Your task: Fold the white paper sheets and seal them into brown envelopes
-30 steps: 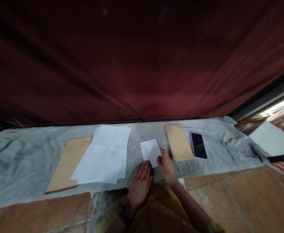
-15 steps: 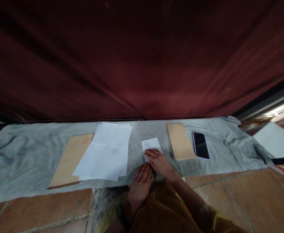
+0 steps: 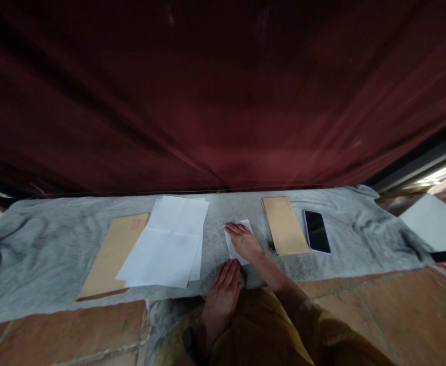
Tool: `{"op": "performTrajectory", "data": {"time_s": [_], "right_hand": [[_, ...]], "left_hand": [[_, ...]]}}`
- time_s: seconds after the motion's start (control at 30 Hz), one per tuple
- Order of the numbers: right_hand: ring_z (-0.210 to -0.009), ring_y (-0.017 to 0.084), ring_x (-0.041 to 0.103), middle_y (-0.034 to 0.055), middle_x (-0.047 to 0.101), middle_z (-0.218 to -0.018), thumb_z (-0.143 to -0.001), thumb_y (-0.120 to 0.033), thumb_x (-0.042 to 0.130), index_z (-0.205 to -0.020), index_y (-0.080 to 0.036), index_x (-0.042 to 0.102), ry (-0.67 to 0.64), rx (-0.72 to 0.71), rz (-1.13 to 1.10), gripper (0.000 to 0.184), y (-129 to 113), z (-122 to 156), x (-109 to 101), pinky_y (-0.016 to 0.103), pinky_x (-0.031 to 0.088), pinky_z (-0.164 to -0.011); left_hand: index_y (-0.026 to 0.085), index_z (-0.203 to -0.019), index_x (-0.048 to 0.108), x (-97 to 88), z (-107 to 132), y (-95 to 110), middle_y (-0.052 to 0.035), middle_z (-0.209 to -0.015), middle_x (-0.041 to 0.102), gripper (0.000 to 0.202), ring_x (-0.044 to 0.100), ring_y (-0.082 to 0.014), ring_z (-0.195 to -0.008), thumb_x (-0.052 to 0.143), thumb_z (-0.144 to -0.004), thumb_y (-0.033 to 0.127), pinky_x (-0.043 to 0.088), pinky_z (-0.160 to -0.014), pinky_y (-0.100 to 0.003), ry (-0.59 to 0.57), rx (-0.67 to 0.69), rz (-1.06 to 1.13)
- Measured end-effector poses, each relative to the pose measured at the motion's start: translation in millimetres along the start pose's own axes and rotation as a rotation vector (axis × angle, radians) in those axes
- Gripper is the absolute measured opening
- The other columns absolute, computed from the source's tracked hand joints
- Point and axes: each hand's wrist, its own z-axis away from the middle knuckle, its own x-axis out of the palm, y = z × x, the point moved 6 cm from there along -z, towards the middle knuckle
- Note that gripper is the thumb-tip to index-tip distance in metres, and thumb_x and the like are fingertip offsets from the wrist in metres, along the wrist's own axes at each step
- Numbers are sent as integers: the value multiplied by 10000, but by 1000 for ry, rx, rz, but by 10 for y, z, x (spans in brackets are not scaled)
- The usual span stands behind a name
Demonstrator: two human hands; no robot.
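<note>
Right hand (image 3: pixel 245 243) open, palm down, pressing the folded white paper (image 3: pixel 231 246) onto the grey cloth (image 3: pixel 55 244). Left hand (image 3: pixel 225 284) open, flat, just beside its near edge. Looks like the creasing step - a clean fold calls for firm, even pressure.

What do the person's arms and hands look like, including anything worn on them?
Both hands are bare, without gloves. The left hand has a dark band at the wrist, perhaps a watch. The right hand leads to a bare forearm, then a loose mustard-yellow sleeve from about the elbow.
</note>
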Motion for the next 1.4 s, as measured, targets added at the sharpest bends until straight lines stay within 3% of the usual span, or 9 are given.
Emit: {"op": "performTrajectory", "data": {"time_s": [0.27, 0.47, 0.57, 0.63, 0.77, 0.87, 1.07, 1.23, 1.4], "right_hand": [[-1356, 224, 514, 114, 569, -1464, -933, -84, 487, -1405, -156, 575, 33, -71, -53, 486, -203, 781, 29, 430, 406, -1179], [-1433, 244, 431, 132, 501, -1525, -902, -64, 454, -1481, -130, 471, 95, -50, -45, 584, -297, 1237, 52, 489, 406, -1180], [-1429, 233, 442, 135, 519, -1509, -933, -70, 433, -1486, -139, 457, 121, -31, -60, 558, -328, 1254, 27, 495, 411, -1176], [-1399, 230, 482, 138, 551, -1477, -956, -83, 420, -1470, -154, 477, 146, -5, -81, 522, -333, 1235, 6, 503, 426, -1161], [-1332, 249, 550, 143, 607, -1412, -989, -132, 408, -1400, -173, 552, 183, 50, -160, 437, -318, 1197, -21, 526, 450, -1130], [-1258, 246, 602, 136, 641, -1363, -1008, -170, 407, -1367, -182, 582, 201, 122, -228, 400, -285, 1162, -33, 487, 493, -1081], [-1107, 237, 682, 106, 725, -1180, -1048, -253, 388, -1254, -212, 653, 228, 357, -243, 338, -180, 1008, -55, 406, 529, -993], [-929, 226, 732, 95, 748, -1076, -1009, -301, 489, -1217, -205, 661, 207, 569, -285, 286, -84, 849, -95, 313, 551, -843], [-783, 211, 715, 68, 757, -877, -940, -223, 509, -973, -211, 719, 198, 694, -416, 213, 20, 763, -243, 278, 511, -722]], "left_hand": [[162, -1433, 530, 20, 5, -94, -125, -1463, 580, 473, 517, -253, -1382, 449, -970, 214, 436, -1154, -466, -69, -197, 337], [205, -1359, 604, 45, -51, -340, -114, -1495, 549, 481, 509, -267, -1387, 585, -893, 321, 371, -1188, -457, 132, -830, 1020], [202, -1314, 621, 72, -88, -412, -122, -1444, 593, 551, 586, -273, -1299, 704, -783, 325, 464, -1089, -408, 237, -1158, 1360], [181, -1287, 626, 62, -130, -425, -132, -1346, 658, 577, 657, -257, -1177, 740, -743, 339, 525, -965, -356, 251, -1238, 1492], [132, -1238, 641, 63, -201, -435, -90, -975, 750, 562, 701, -178, -788, 725, -748, 394, 520, -681, -281, 143, -1171, 1460], [148, -1126, 696, 138, -264, -414, -48, -824, 734, 461, 660, -170, -653, 702, -741, 403, 504, -605, -293, 56, -1081, 1327], [197, -1095, 696, 117, -457, -296, -75, -1037, 772, 304, 723, -229, -942, 564, -827, 252, 563, -896, -414, 93, -783, 1076], [206, -1179, 672, 20, -471, -160, -84, -1113, 762, 356, 723, -231, -1011, 510, -863, 182, 555, -962, -437, 96, -723, 964], [206, -1168, 679, -20, -420, -131, -91, -1171, 742, 334, 699, -231, -1084, 522, -874, 195, 534, -1013, -444, 172, -683, 1005]]}}
